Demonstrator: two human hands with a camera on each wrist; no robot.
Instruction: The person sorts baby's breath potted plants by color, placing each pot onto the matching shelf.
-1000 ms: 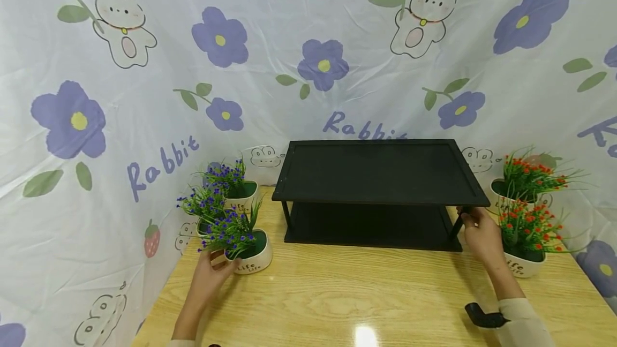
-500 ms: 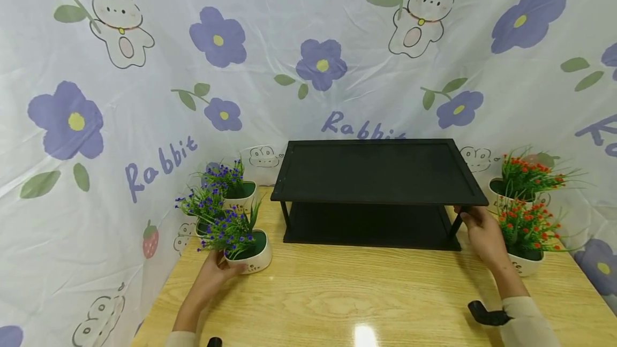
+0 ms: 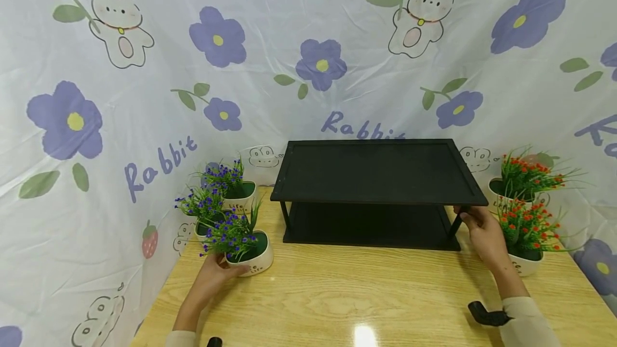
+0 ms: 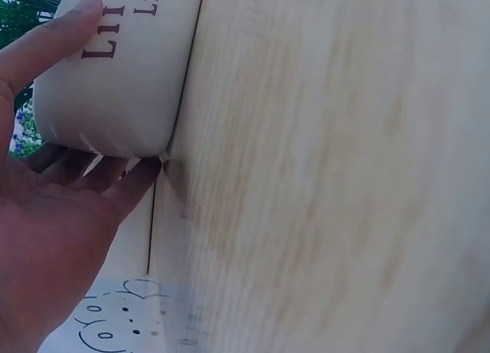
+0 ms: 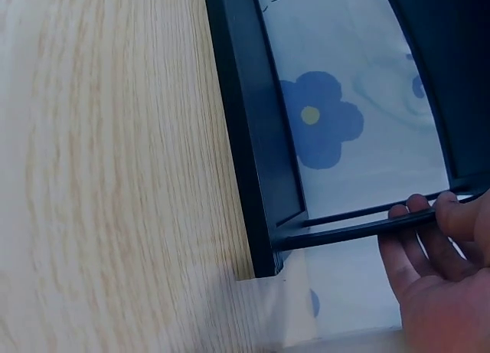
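In the head view my left hand [image 3: 212, 276] holds the front white flowerpot [image 3: 260, 261] of purple flowers [image 3: 232, 233] at its left end. The left wrist view shows the thumb [image 4: 57, 39] against the pot's lettered face and the fingers curled at its end. A black two-tier shelf [image 3: 381, 170] stands in the middle of the table. At its front right corner my right hand [image 3: 487, 234] holds the thin post [image 3: 455, 224] under the top board. In the right wrist view, thumb and fingers pinch that post [image 5: 337, 236].
Two more pots of purple flowers [image 3: 241, 197] stand behind the held one, close to the cloth. Two pots of orange-red flowers [image 3: 524, 266] are right of the shelf, the nearer one beside my right forearm. A rabbit-print cloth [image 3: 270, 84] hangs behind the wooden table [image 3: 332, 304].
My left thumb has come further over the front of the flowerpot, covering part of its lettering. The pot has turned and shifted slightly. My right hand keeps hold of the shelf post.
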